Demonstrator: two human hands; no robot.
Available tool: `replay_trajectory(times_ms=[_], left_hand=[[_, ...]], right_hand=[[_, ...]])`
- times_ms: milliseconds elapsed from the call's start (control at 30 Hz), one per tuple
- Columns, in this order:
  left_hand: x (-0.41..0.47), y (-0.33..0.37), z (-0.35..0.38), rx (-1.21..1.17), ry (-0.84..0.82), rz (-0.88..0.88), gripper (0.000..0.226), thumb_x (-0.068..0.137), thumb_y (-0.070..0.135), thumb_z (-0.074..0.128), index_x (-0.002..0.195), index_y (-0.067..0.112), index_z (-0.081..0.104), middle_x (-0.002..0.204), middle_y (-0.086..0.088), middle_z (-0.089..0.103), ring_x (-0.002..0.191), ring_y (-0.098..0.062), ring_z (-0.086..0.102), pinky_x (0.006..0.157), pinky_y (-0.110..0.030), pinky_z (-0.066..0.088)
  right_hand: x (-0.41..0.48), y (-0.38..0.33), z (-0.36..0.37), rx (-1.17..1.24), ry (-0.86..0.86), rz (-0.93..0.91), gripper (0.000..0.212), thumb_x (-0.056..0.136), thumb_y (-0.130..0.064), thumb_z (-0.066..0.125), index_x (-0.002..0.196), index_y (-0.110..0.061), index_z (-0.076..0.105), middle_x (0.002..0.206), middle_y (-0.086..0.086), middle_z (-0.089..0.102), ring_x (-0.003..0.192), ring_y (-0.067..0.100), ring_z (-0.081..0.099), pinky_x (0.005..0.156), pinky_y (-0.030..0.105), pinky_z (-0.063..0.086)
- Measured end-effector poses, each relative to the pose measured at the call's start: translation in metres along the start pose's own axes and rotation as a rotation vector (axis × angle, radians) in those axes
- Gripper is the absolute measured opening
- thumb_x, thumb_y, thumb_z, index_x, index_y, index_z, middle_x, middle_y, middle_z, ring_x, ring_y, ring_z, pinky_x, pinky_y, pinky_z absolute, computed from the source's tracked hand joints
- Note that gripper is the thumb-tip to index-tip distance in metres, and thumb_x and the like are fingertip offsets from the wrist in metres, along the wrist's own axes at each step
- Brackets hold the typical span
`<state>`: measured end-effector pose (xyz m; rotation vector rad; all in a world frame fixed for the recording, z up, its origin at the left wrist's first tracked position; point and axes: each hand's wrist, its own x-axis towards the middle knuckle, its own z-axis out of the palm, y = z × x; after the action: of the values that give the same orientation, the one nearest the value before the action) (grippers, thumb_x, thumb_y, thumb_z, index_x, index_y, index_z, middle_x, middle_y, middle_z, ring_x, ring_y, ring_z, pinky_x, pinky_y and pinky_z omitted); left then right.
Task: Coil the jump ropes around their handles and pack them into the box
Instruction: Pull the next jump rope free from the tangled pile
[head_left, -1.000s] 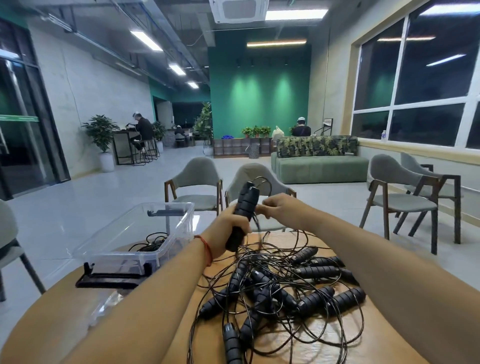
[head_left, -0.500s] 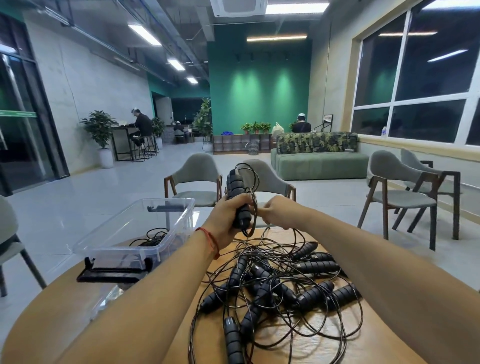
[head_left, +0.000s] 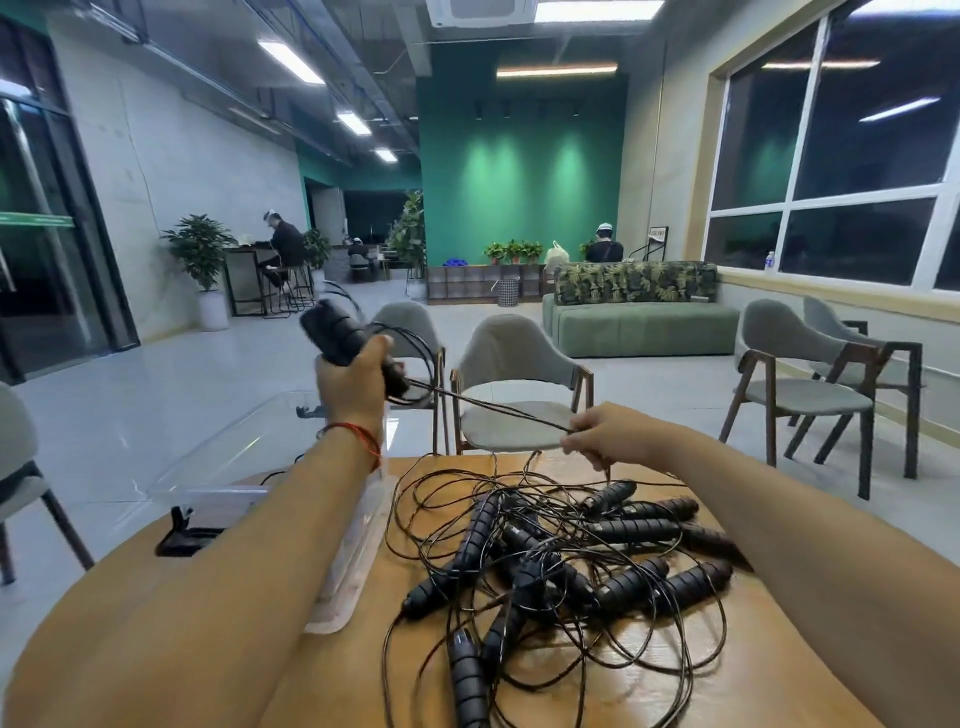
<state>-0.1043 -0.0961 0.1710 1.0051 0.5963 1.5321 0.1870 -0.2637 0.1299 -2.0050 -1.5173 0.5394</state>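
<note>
Partly hidden, clear box (head_left: 218, 448), dark cord (head_left: 275, 474) inside

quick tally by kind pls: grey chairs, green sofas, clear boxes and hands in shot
grey chairs: 5, one cut off at the left edge
green sofa: 1
clear box: 1
hands: 2, left hand gripping the rope handles, right hand pinching the cord
total: 9
</note>
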Motion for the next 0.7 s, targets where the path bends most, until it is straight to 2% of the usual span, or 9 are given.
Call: replay_trajectory(times_ms=[67,133,233,333,400,467,567,633,700], left_hand=[[0.017,0.014,-0.008,-0.038,0.124,0.061,0.061,0.076,0.021,0.081,0.130,0.011,0.055,0.098,-0.005,0.072,0.079,-0.020,0.073,0.086,-0.047,0.066],[0.029,0.024,-0.011,-0.028,0.156,0.091,0.072,0.067,0.027,0.083,0.131,0.011,0.054,0.101,-0.009,0.071,0.087,-0.026,0.073,0.088,-0.053,0.065],[0.026,0.023,-0.008,0.048,0.058,0.130,0.067,0.074,0.021,0.081,0.133,0.007,0.052,0.097,-0.011,0.067,0.078,-0.023,0.070,0.081,-0.049,0.066],[0.013,0.010,0.002,0.075,-0.090,0.082,0.056,0.081,0.016,0.081,0.128,0.005,0.053,0.095,-0.011,0.063,0.073,-0.023,0.067,0.071,-0.047,0.065],[0.003,0.000,0.007,0.113,-0.193,-0.009,0.049,0.081,0.019,0.081,0.123,0.008,0.057,0.094,-0.008,0.063,0.076,-0.022,0.065,0.073,-0.049,0.065],[-0.006,-0.010,0.014,0.144,-0.279,-0.108,0.032,0.086,0.017,0.077,0.112,0.012,0.060,0.084,-0.004,0.060,0.069,-0.019,0.061,0.065,-0.041,0.063],[-0.018,-0.023,0.022,0.187,-0.313,-0.182,0.022,0.089,0.017,0.074,0.106,0.016,0.061,0.082,-0.006,0.059,0.067,-0.019,0.059,0.055,-0.031,0.054],[-0.023,-0.029,0.024,0.203,-0.322,-0.206,0.022,0.089,0.019,0.075,0.106,0.017,0.061,0.079,-0.002,0.060,0.067,-0.019,0.058,0.054,-0.030,0.053],[-0.022,-0.038,0.024,0.188,-0.349,-0.226,0.023,0.089,0.021,0.075,0.106,0.017,0.061,0.073,0.002,0.060,0.067,-0.019,0.057,0.054,-0.031,0.052]], right_hand=[[-0.002,0.015,-0.006,-0.116,0.068,0.101,0.022,0.102,-0.027,0.069,0.093,-0.010,0.078,0.070,0.004,0.070,0.063,0.019,0.062,0.063,0.030,0.051],[-0.003,0.021,-0.007,-0.196,0.128,0.165,0.036,0.108,-0.034,0.060,0.089,-0.011,0.080,0.072,0.002,0.072,0.066,0.018,0.063,0.061,0.028,0.049],[-0.001,0.011,-0.005,-0.269,0.185,0.171,0.052,0.111,-0.042,0.051,0.079,-0.012,0.079,0.074,0.001,0.066,0.075,0.023,0.062,0.062,0.032,0.040],[0.006,-0.014,-0.007,-0.285,0.168,0.134,0.047,0.110,-0.043,0.053,0.084,-0.009,0.072,0.081,0.007,0.065,0.080,0.026,0.060,0.069,0.033,0.043],[0.009,-0.030,-0.011,-0.153,0.157,0.119,0.047,0.108,-0.045,0.056,0.081,-0.011,0.071,0.073,0.005,0.060,0.064,0.021,0.054,0.055,0.027,0.043],[0.012,-0.043,-0.016,0.015,0.152,0.117,0.046,0.105,-0.049,0.061,0.079,-0.013,0.072,0.061,0.001,0.053,0.053,0.017,0.043,0.044,0.022,0.032],[0.016,-0.056,-0.026,0.165,0.151,0.053,0.041,0.100,-0.047,0.072,0.091,-0.007,0.076,0.063,0.001,0.064,0.052,0.013,0.050,0.046,0.022,0.038],[0.019,-0.061,-0.029,0.294,0.166,0.020,0.035,0.098,-0.036,0.078,0.099,-0.002,0.075,0.074,0.008,0.075,0.056,0.012,0.063,0.050,0.021,0.050],[0.026,-0.063,-0.030,0.455,0.225,-0.005,0.028,0.097,-0.026,0.080,0.102,0.001,0.074,0.082,0.017,0.077,0.059,0.014,0.069,0.055,0.021,0.057]])
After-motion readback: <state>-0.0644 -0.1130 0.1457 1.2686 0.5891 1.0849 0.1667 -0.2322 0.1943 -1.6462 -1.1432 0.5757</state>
